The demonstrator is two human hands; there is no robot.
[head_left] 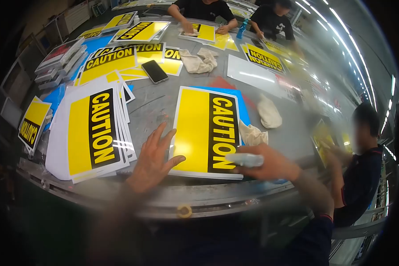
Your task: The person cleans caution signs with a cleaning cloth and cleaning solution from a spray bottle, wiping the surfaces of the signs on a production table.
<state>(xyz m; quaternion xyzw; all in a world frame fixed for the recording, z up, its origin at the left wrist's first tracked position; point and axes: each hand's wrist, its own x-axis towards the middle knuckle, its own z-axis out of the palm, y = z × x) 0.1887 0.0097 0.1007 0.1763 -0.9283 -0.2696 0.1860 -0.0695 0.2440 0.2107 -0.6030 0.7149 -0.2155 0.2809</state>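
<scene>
A yellow caution sign (195,133) with a black band lies in front of me, on top of a blue sheet (243,104). My left hand (153,155) is open at the sign's left edge, fingers spread, the thumb over its lower left corner. Closed round a pale, translucent, flat-looking object (246,160) is my right hand (272,164), over the sign's lower right part. Blur hides what kind of object it is. Just beyond that hand lies a crumpled white cloth (253,134).
A stack of caution signs (80,133) lies to the left, with more signs (108,62) behind. A phone (155,72) and white gloves (198,60) rest farther back. Another white cloth (269,113) lies right. Co-workers handle signs across the table and at right (361,177).
</scene>
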